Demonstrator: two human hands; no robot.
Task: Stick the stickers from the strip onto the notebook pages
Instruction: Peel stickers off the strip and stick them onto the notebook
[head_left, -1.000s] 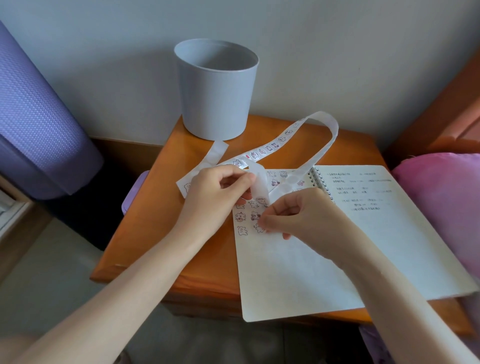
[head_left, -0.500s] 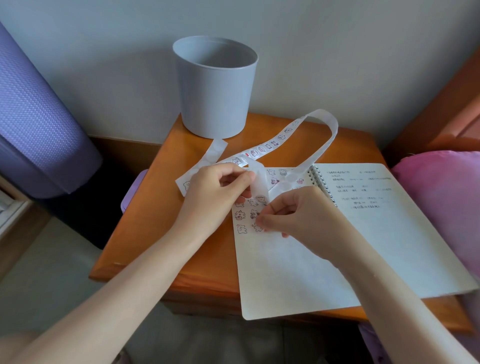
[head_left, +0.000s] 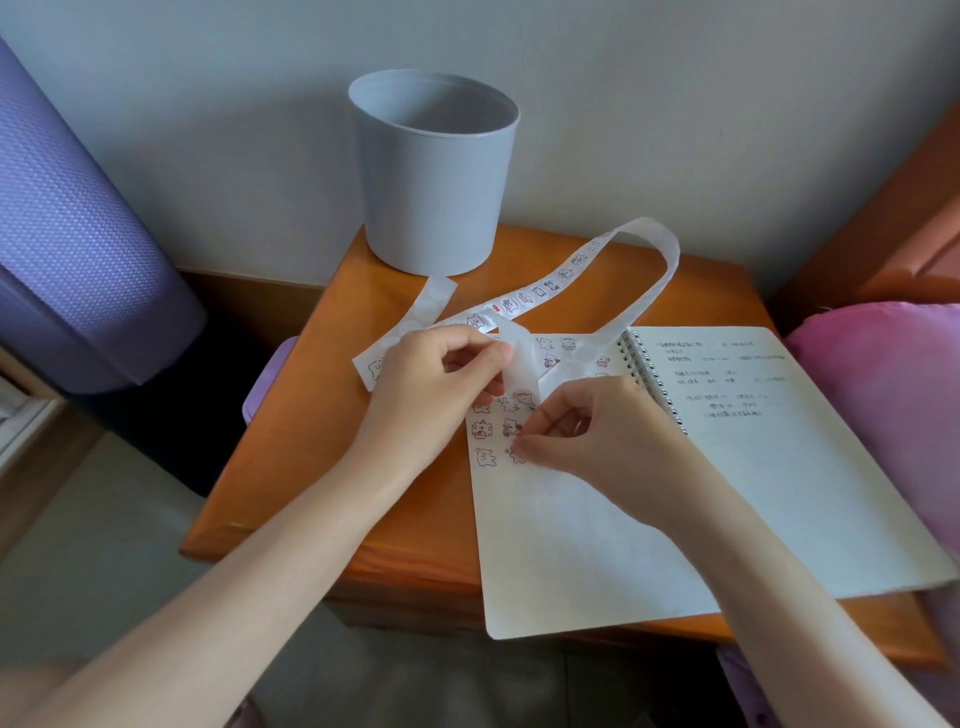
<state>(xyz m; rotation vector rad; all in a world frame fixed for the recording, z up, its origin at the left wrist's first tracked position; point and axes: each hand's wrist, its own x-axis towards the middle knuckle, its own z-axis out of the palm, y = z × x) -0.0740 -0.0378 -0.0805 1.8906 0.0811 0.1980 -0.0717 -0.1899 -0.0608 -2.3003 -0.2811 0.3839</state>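
A spiral notebook (head_left: 587, 535) lies open on an orange wooden table (head_left: 332, 436). Its left page carries several small animal stickers near the top; the right page has handwriting. A long white sticker strip (head_left: 566, 270) loops over the table and the notebook. My left hand (head_left: 441, 384) pinches the strip's bent end just above the left page. My right hand (head_left: 587, 431) rests on that page with thumb and forefinger pressed together on a small sticker (head_left: 517, 456) at the lowest sticker row. My fingers hide most of that sticker.
A grey bucket (head_left: 434, 171) stands at the table's back edge against the wall. A purple rolled mat (head_left: 78, 249) leans at the left. Pink bedding (head_left: 883, 405) borders the notebook on the right. A lilac object (head_left: 267, 384) pokes out beside the table's left edge.
My right hand's fingertips have shifted slightly down the left page to the lowest sticker row. My left hand keeps its hold on the strip in about the same place.
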